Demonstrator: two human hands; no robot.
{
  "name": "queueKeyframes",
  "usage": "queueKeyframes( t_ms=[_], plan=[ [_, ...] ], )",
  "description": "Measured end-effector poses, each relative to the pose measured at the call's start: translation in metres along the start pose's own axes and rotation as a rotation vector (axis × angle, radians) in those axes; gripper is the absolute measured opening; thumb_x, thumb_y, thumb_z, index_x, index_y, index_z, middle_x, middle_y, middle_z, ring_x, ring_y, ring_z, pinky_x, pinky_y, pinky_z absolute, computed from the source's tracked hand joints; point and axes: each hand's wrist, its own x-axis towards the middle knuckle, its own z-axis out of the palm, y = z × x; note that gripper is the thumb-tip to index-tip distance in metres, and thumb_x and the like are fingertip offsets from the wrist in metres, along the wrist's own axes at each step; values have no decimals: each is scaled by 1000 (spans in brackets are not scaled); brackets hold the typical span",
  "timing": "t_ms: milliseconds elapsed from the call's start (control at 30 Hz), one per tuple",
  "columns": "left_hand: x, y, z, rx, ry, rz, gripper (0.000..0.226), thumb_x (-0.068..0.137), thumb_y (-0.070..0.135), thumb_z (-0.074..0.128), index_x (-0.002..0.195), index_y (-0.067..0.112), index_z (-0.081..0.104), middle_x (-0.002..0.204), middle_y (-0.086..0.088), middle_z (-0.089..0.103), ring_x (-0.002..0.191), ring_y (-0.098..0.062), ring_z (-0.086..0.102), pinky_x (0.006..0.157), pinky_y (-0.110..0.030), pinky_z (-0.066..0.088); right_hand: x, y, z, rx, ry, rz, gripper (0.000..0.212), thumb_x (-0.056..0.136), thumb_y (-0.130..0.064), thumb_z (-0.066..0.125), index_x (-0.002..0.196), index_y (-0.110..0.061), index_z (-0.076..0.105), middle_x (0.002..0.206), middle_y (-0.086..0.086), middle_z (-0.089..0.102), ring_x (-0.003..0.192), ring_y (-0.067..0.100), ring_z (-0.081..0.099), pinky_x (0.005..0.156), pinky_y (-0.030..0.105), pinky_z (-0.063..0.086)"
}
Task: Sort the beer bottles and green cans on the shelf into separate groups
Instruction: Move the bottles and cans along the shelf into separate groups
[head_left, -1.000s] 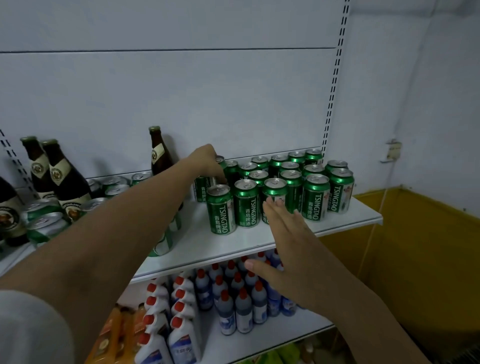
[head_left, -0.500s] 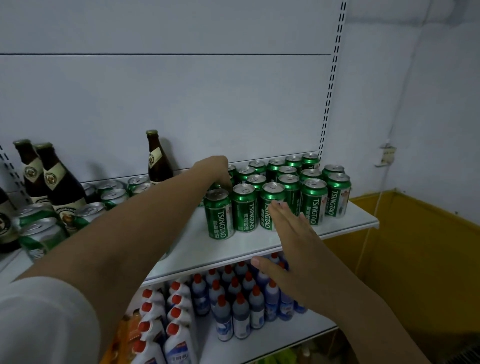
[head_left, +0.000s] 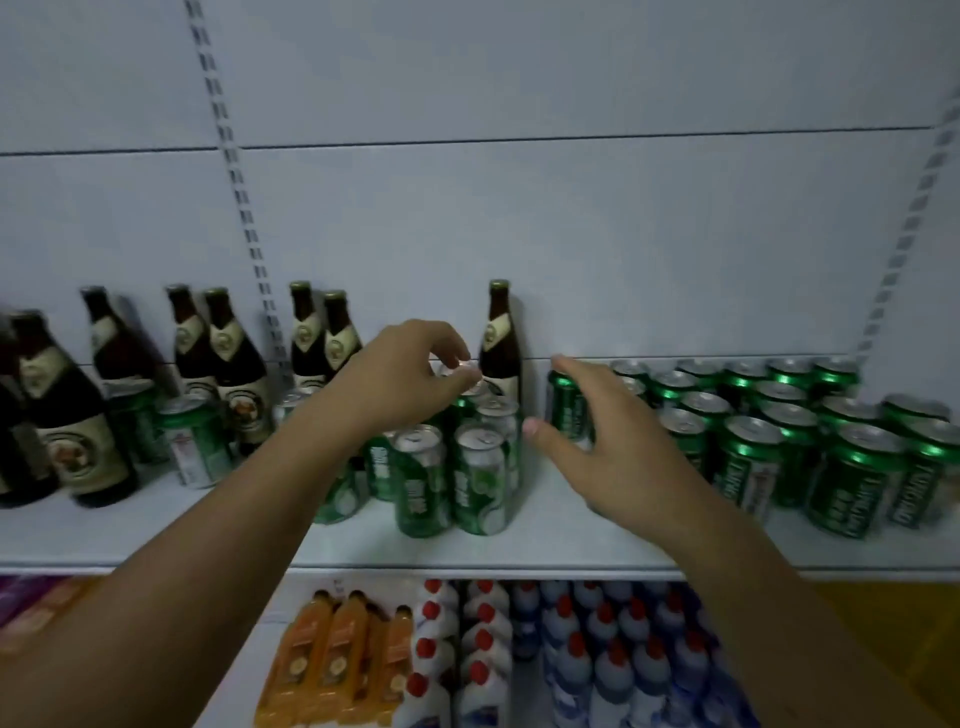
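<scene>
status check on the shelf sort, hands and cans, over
Left hand pinching the top of a middle can. Right hand open, by a lone can. One stray bottle behind the middle cans, away from the bottle group.

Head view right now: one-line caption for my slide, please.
Left hand pinches a can top beside a lone beer bottle; open right hand hovers by another green can.
</scene>
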Motion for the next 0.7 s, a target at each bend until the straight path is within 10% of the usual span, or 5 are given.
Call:
queueKeyframes(
  t_ms=[133, 367, 567, 700],
  plan=[
    [-19, -60, -29, -52, 169, -78, 27, 95, 44, 67, 116, 27, 66, 98, 16, 66, 80, -2, 65, 72, -28, 53, 67, -12, 35, 144, 113, 33, 59, 94, -45, 68, 145, -25, 47, 131, -14, 49, 118, 2, 47, 97, 25, 37],
    [29, -139, -35, -282, 311, -329, 66, 89, 41, 76, 140, 10, 46, 123, -2, 58, 108, -19, 60, 89, -34, 54, 181, 25, 73, 349, 235, 315, 88, 86, -49, 76, 154, -15, 31, 151, 8, 43, 135, 24, 47, 104, 34, 42],
    [50, -152, -18, -330, 137, -308, 34, 98, 47, 60, 83, 17, 57, 75, 0, 56, 70, -14, 56, 65, -30, 41, 214, 45, 107, 254, 74, 309, 47, 91, -44, 72, 120, -12, 55, 107, 3, 63, 102, 24, 63, 73, 30, 45],
    [44, -160, -4, -363, 100, -213, 31, 100, 44, 59, 97, 12, 58, 83, -4, 61, 79, -17, 61, 73, -35, 48, 213, 48, 114, 277, 130, 278, 29, 101, -32, 58, 121, -11, 54, 103, 3, 62, 100, 25, 61, 78, 31, 40]
  ],
)
